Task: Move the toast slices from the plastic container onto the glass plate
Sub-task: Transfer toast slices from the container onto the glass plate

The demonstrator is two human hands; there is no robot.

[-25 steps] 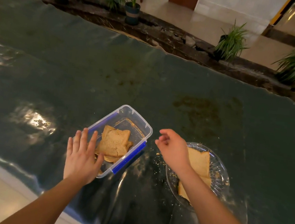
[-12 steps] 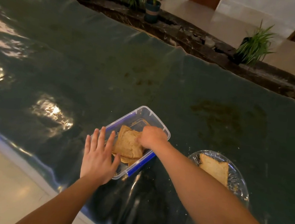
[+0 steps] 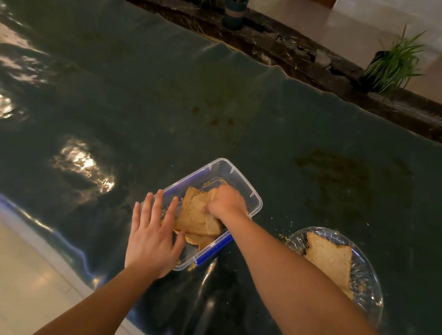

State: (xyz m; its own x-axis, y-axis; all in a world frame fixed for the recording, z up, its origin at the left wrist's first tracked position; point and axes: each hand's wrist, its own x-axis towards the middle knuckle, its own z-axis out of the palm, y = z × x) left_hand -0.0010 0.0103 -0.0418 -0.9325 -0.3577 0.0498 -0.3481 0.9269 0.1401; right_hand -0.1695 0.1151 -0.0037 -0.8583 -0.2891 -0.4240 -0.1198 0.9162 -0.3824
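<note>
Since leaving the glass plate (image 3: 365, 288), right hand (image 3: 225, 201) now pinches the top toast slice (image 3: 195, 216); left hand (image 3: 151, 234), fingers spread flat, steadies the plastic container (image 3: 249, 195).

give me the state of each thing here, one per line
plastic container: lid off, toast slices inside
top toast slice: in container, under right hand
right hand: curled on top slice
left hand: flat, fingers spread, on container's near corner
glass plate: holds one toast slice

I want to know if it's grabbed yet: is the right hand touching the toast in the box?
Touching. The head view shows the right hand pressed down on the top toast slice inside the plastic container.
</note>
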